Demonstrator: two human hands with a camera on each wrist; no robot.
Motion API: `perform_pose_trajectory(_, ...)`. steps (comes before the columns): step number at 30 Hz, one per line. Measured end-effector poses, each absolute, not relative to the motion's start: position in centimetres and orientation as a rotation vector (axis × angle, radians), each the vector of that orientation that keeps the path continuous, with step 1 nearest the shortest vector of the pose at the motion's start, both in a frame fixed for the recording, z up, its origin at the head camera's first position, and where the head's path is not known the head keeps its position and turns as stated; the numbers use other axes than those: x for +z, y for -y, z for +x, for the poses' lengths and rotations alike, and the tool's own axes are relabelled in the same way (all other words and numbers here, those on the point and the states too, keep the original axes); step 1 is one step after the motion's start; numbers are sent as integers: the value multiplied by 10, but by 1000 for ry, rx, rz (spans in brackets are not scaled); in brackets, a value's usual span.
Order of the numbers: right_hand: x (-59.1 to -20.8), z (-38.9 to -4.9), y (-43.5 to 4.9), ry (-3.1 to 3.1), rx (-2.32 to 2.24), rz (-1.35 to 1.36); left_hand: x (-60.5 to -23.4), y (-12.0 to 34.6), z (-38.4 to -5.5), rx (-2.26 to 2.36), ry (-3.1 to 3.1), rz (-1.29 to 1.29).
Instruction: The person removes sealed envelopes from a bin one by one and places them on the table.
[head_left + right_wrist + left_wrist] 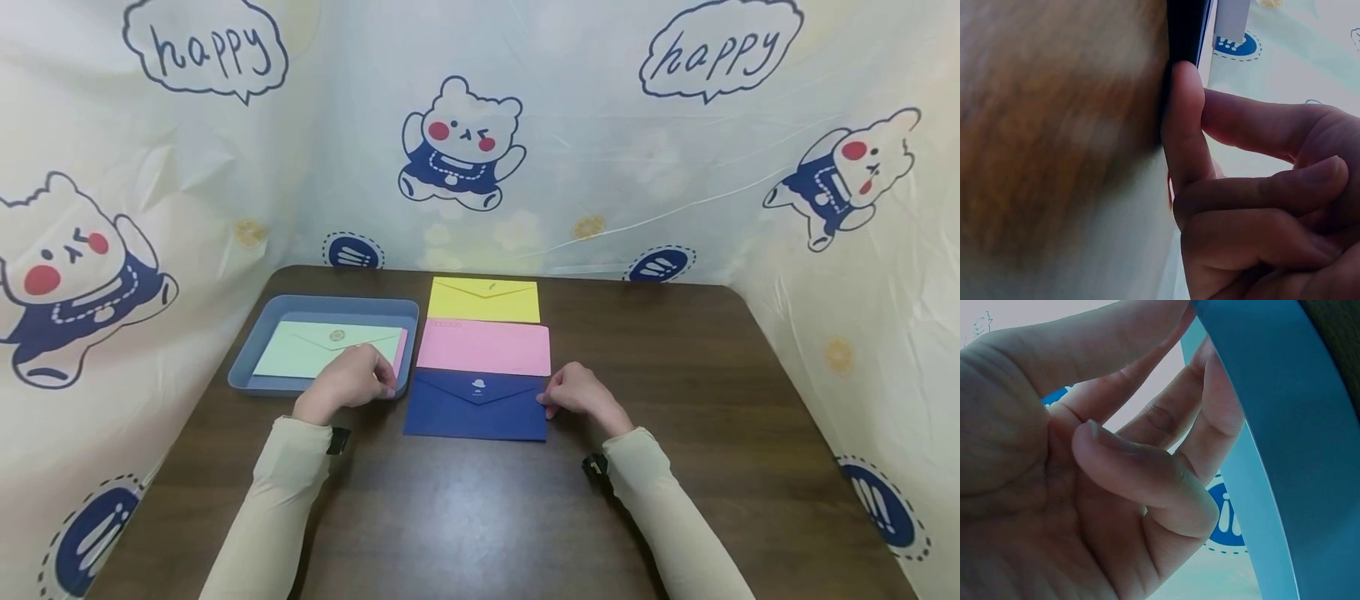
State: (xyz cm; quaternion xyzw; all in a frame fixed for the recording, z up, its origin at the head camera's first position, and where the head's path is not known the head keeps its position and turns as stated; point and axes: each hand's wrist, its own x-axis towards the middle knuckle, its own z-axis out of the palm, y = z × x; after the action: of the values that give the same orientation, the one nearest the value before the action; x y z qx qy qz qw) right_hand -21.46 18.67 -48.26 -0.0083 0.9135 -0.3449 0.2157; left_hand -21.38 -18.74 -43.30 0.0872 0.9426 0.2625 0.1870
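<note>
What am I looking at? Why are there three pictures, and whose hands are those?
There's no robot here, just one person's two hands. The big picture comes from a camera worn on their head, looking down at the table. The two close-ups come from little cameras, one on each wrist. A blue tray holds a pale green envelope, with a pink edge peeking out at its right. Beside it, a yellow envelope, a pink envelope and a navy envelope lie in a column, navy nearest the person. The left hand touches the tray's near right corner, and the right hand touches the navy envelope's right edge. I can't tell whether either is gripping.
</note>
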Motion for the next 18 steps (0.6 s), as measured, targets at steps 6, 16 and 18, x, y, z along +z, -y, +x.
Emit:
perform_pose_trajectory(6,-482,-215,-181,-2540,-915,39,-432,187,-213,738,-2644,224)
perform_pose_trajectory(16,-479,-217,-176,-2545,-852,85,-431,187,-214,740,-2648,223)
perform_pose_trajectory(18,-478,-217,-176,-2546,-841,85,-431,187,-213,739,-2644,229)
